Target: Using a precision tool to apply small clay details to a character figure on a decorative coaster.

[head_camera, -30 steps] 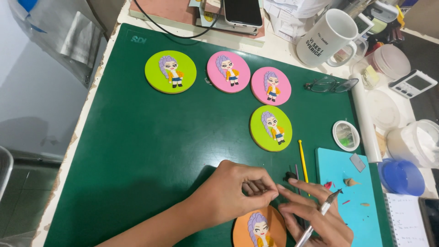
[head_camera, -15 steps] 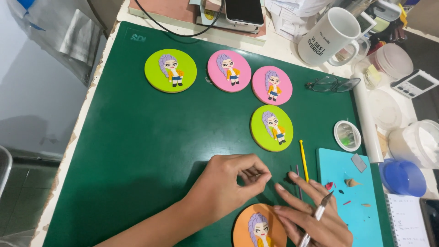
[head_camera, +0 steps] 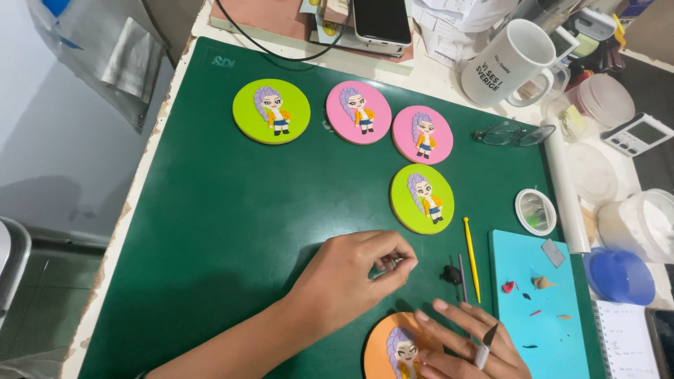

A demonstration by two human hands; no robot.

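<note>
My left hand (head_camera: 351, 281) is on the green cutting mat (head_camera: 210, 231), thumb and fingertips pinched on a small pale bit that I cannot make out. My right hand (head_camera: 470, 340) lies at the bottom edge with its fingers spread on an orange round disc (head_camera: 382, 347) that bears a clay doll figure with purple hair. A thin tool with a dark blade tip (head_camera: 484, 344) is held between its fingers. Just above the right hand lie a black clay lump (head_camera: 451, 274), a purple stick (head_camera: 462, 270) and a yellow stick (head_camera: 471, 258).
Several more doll discs lie on the mat: green (head_camera: 271, 111), pink (head_camera: 358, 112), pink (head_camera: 422, 135), green (head_camera: 422, 198). A light-blue board (head_camera: 537, 316) with clay bits sits right. Beyond it are a small round tin (head_camera: 536, 210), glasses (head_camera: 509, 133), a white mug (head_camera: 509, 63), and a blue-lidded tub (head_camera: 621, 276).
My left hand has pulled away from the right hand, up and to the left, still pinched. My right hand has sunk lower onto the orange disc.
</note>
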